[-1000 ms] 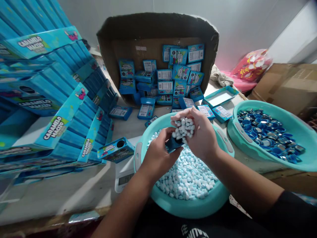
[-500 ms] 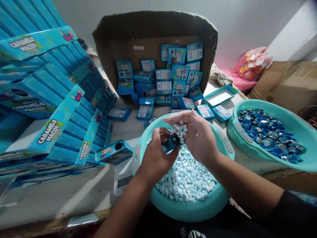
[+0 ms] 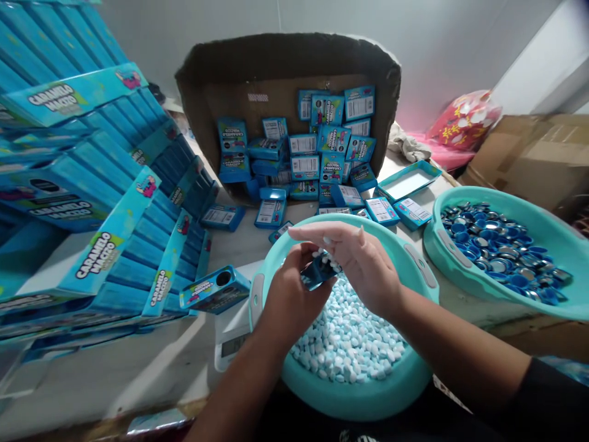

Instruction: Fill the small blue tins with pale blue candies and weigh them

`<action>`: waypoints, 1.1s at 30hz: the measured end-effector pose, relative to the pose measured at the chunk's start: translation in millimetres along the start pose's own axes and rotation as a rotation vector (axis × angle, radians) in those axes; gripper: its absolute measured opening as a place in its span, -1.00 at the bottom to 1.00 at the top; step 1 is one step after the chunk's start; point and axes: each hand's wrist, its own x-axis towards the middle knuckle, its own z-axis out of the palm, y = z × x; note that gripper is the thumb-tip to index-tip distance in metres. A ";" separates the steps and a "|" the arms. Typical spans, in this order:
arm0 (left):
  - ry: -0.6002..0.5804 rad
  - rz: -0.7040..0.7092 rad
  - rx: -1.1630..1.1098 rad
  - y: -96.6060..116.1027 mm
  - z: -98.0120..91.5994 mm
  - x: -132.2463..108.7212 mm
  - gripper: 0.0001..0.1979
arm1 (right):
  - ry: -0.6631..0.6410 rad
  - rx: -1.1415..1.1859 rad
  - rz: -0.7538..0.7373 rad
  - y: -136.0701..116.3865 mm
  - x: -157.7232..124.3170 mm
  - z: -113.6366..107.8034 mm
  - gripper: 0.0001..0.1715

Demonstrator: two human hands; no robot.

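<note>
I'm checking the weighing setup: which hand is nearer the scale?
Left. The left hand is right of the scale, over the basin of pale pieces; the right hand is farther right, over that basin too.

A white worktop (image 3: 170,359) is observed across the frame. Borne directly on it are stacked display boxes (image 3: 87,258), left; a digital scale (image 3: 230,334), lower centre-left; an overturned cardboard box (image 3: 285,101), upper centre; blue cartons (image 3: 271,210); a turquoise cap basin (image 3: 554,239), right. Support of the candy basin (image 3: 350,402), centre, cannot be confirmed.
</note>
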 end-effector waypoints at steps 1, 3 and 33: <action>-0.001 0.015 -0.022 -2.1 0.2 0.0 -0.57 | 0.002 -0.014 -0.019 -0.6 -0.3 -0.3 -0.44; 0.006 0.046 -0.043 -6.1 0.2 -0.1 -0.57 | 0.030 -0.070 -0.089 -2.2 -0.2 -2.2 -0.44; 0.068 -0.121 -0.153 -15.5 2.2 -0.7 -0.16 | 0.169 -0.372 -0.056 6.7 -1.8 -21.0 -0.82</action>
